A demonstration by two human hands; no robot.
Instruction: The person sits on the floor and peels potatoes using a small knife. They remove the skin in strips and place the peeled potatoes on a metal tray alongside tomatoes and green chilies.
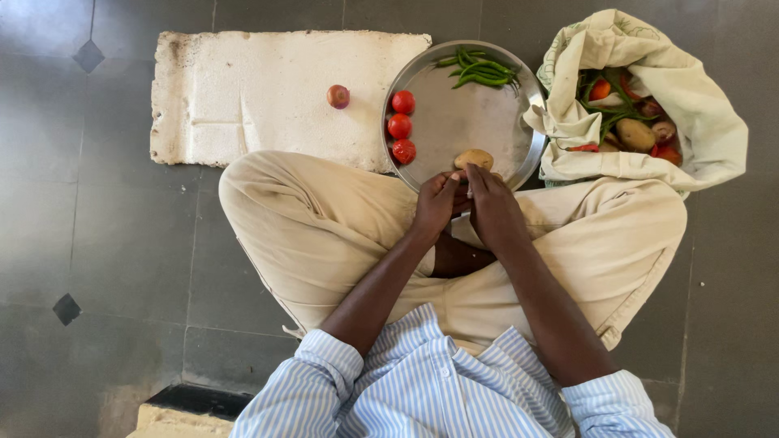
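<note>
Potato point(474, 158) lies on tray point(454, 130) near rim, long axis across me, just ahead of my fingertips. Right hand point(492, 209) nearer; left hand point(436, 204) beside it. Both curled together; can't tell if grasping anything.

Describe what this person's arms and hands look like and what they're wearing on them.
Both arms wear a light blue and white striped shirt, sleeves rolled up near the elbows, forearms bare. The left hand and right hand are bare: no gloves, and no watch or rings show.

Three tomatoes point(401, 126), one onion point(338, 96), one potato point(474, 159).
</note>
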